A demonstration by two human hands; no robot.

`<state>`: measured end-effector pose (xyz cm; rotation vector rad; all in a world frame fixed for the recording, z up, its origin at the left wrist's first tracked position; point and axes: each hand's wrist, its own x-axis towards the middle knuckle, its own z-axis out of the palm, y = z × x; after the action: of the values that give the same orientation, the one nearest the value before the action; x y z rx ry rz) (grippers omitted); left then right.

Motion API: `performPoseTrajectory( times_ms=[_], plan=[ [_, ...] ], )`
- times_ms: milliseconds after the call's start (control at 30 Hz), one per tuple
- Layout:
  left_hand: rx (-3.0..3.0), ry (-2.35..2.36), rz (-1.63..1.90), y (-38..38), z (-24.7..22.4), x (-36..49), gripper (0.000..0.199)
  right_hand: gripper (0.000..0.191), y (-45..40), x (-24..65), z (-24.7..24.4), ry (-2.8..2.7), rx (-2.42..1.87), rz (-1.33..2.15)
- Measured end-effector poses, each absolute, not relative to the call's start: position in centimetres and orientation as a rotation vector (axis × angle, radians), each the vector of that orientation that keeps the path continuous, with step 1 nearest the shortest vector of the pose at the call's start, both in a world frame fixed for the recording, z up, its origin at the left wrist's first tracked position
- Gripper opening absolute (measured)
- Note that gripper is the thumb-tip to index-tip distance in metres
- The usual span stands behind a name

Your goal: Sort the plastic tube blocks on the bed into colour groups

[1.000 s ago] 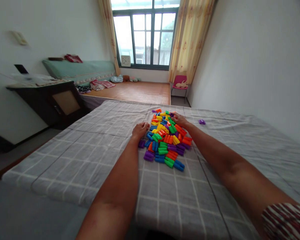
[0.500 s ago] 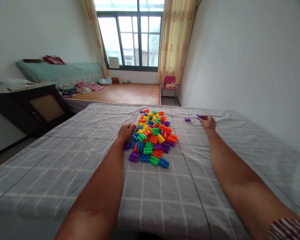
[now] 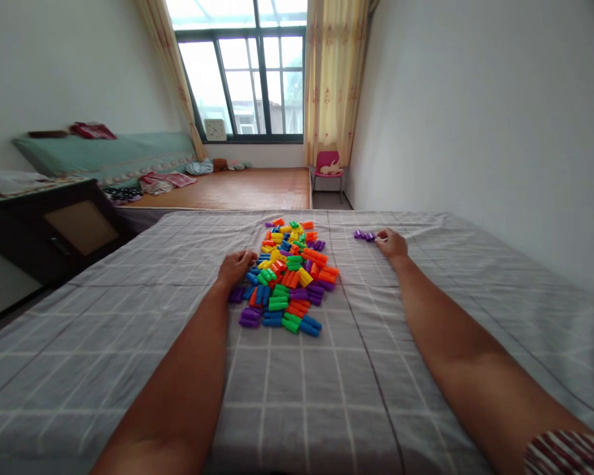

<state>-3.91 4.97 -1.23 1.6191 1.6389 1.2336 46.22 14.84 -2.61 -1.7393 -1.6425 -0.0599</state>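
Note:
A heap of plastic toy blocks [image 3: 290, 261], shaped like joined tubes in orange, green, blue, yellow and purple, lies in the middle of the cloth. My left hand [image 3: 236, 266] rests against the heap's left side, its fingers loosely bent beside the blue and yellow blocks and apparently holding nothing. Off to the right, my right hand [image 3: 393, 245] pinches a purple toy block [image 3: 369, 237] by its end. That block touches or nearly touches another purple block [image 3: 358, 234] on the cloth; whether they are joined I cannot tell.
A grey checked cloth [image 3: 297, 396] covers the surface under my arms. Beyond it are a low bed [image 3: 257, 185] with clothes, a pink chair [image 3: 329, 165] holding a soft toy, and a window. A dark cabinet [image 3: 74, 224] stands left; a white wall runs along the right.
My right hand has brought its purple block left, up against the purple block lying there. The left hand stays by the heap. The whole view has shifted slightly.

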Motion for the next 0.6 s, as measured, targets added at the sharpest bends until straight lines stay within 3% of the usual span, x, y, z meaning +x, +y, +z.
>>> performPoseTrajectory(
  times_ms=[467,600],
  plan=[
    [1.665,1.721,1.183,5.3,-1.4,-4.1,0.054,0.042,14.2,45.4,-2.5,-1.896,-1.718,-0.068],
    [1.675,1.736,1.195,5.1,-1.2,-3.8,0.05,0.041,14.1,45.0,-1.4,-1.93,-1.661,-0.142]
  ],
)
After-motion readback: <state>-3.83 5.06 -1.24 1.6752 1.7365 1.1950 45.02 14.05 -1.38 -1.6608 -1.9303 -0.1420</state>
